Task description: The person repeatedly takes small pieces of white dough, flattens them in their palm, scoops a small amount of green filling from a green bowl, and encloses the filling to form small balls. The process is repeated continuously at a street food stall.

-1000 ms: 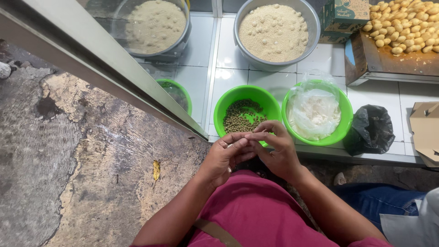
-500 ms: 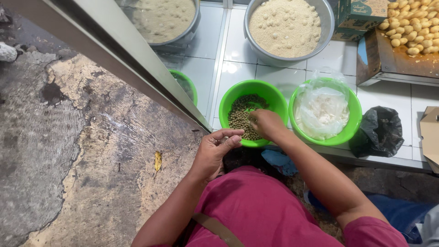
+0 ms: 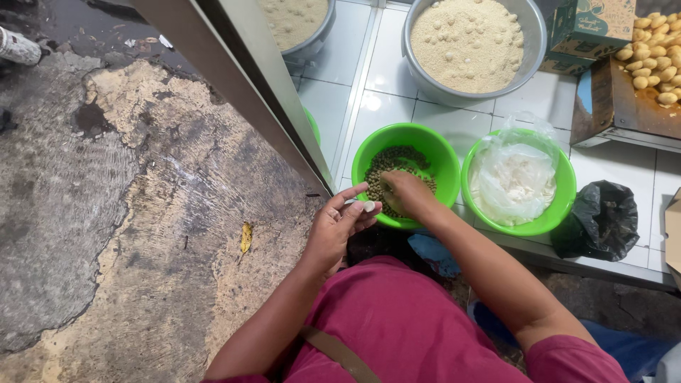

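My right hand (image 3: 406, 193) reaches into a green bowl (image 3: 440, 152) of small dark-green round pieces (image 3: 394, 162), fingers closed down among them. My left hand (image 3: 340, 225) hovers just left of that bowl's near rim, palm up, with a small pale bit of dough (image 3: 368, 206) resting on its fingers. A second green bowl (image 3: 560, 206) to the right holds a clear plastic bag of white dough (image 3: 512, 181).
Two large metal basins of pale crumbs (image 3: 468, 42) (image 3: 298, 21) sit on the white tiled ledge (image 3: 397, 92). A tray of small yellow balls (image 3: 649, 50), a cardboard box (image 3: 592, 25) and a black plastic bag (image 3: 603, 220) are at right. Cracked concrete floor (image 3: 142, 213) lies at left.
My hands were together in front of the bowl; the right hand has moved forward into the green bowl of dark pieces while the left stays back holding the dough bit.
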